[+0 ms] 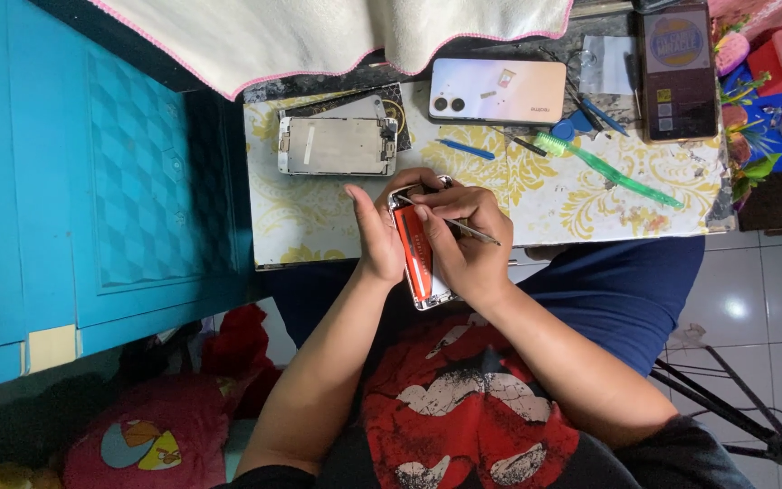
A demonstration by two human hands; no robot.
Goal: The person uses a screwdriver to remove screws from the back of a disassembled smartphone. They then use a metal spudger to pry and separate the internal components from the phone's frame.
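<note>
The surface (581,204), covered in a yellow-and-white patterned sheet, lies just beyond the fingers and carries the spare parts and tools, laid flat and apart so that each can be picked up singly. A cream towel with a pink hem (337,32) hangs over its far edge.

The opened phone (420,258) is not on the surface: it is held up close to the body, between both hands, its back off and an orange battery (414,254) showing in its shell. The shell serves as the only real container here, with the battery seated along its length.

The left hand (377,240) cradles the phone from the left side, thumb raised, fingers wrapped behind it to steady it. The right hand (463,244) rests over the right edge, its fingers pinched together on a thin metal tool (454,224), whose tip points at the top end of the phone, seemingly for fine work there.

Beyond the left fingers lies a bare phone frame (337,145). Beyond the right fingers lies a pale phone back with two lenses (498,91); farther right sit a dark phone (678,72), a green brush (604,169) and a small blue pick (465,148).
</note>
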